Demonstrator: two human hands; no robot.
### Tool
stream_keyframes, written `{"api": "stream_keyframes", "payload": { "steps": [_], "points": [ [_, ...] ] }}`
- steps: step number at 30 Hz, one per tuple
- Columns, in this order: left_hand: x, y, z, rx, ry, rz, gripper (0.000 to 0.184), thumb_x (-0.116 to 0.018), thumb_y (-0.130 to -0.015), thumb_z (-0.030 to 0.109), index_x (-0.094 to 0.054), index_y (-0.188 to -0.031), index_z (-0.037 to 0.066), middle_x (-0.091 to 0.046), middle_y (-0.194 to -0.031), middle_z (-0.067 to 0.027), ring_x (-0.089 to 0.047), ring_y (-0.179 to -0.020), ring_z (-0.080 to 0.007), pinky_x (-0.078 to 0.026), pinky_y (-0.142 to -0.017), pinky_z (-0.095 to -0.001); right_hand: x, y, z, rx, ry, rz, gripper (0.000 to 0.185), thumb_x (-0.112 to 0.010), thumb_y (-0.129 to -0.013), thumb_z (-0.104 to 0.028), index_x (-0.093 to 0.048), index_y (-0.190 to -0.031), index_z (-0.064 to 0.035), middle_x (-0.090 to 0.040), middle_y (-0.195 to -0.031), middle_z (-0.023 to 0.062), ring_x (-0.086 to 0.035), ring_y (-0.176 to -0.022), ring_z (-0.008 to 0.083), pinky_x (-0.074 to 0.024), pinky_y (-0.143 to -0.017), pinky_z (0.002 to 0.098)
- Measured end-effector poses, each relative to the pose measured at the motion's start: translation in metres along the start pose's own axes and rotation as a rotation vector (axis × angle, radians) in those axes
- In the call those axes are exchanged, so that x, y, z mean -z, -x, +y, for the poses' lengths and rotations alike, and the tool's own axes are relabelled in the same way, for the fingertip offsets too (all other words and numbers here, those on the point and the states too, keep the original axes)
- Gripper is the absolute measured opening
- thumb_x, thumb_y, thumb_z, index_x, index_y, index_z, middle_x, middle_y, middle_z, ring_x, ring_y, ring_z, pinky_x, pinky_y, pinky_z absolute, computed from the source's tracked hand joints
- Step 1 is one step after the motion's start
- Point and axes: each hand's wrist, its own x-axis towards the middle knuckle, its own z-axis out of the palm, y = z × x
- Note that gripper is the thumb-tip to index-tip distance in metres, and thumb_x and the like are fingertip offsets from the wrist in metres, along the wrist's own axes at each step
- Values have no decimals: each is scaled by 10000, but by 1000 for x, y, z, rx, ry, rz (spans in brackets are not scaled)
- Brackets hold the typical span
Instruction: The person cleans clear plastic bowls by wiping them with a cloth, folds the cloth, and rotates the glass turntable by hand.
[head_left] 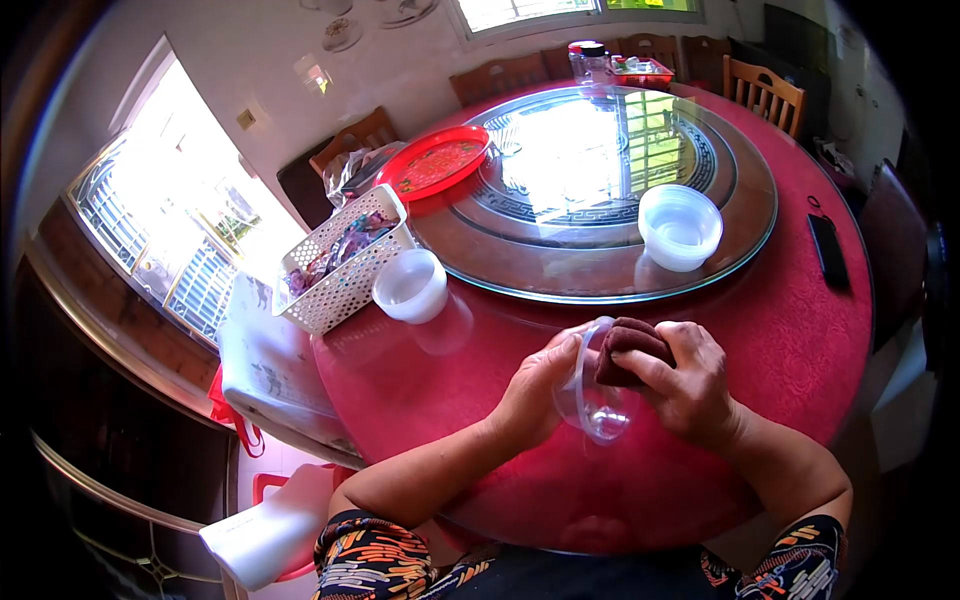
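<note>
My left hand grips a clear plastic bowl by its left side, tilted on edge above the near part of the table. In my right hand is a folded dark brown cloth, pressed at the bowl's rim and opening. The fingers of my right hand wrap over the cloth. To the left stands a stack of clear plastic bowls on the red tabletop. Another stack of clear bowls rests on the glass turntable, up and to the right of my hands.
A round red table carries a large glass turntable. Left lie a white perforated basket with wrapped packets and a red tray. A black phone lies at right. Jars and a red box stand at the back.
</note>
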Motion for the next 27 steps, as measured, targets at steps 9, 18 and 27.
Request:
{"api": "stream_keyframes", "payload": {
  "steps": [9, 18, 27],
  "points": [
    [-2, 0, -5, 7, -172, -113, 468, -504, -1055, 317, -483, -1421, 28, -613, -1262, -109, -638, -1109, -231, -557, -912, -377, 9, -8, -6, 37, -54, 27, 365, -757, -791, -179, -724, -1154, -192, -632, -962, 112, -658, -808, 292, -547, -667, 424],
    [5, 5, -1, -274, -222, 49, 520, -573, -1038, 260, -438, -1480, 21, -646, -1202, -132, -667, -1022, -214, -556, -907, -352, 8, 4, -2, -347, -452, -299, 513, -835, -770, -165, -657, -1250, -139, -687, -1011, 176, -703, -806, 316, -576, -700, 404],
    [3, 14, 4, -481, -665, -59, 640, -672, -975, 311, -431, -1504, 44, -585, -1288, -125, -623, -1088, -188, -499, -985, -347, 7, 6, -4, -343, -754, -558, 498, -816, -792, -192, -673, -1269, -175, -690, -959, 153, -708, -852, 289, -568, -721, 396]
  ]
}}
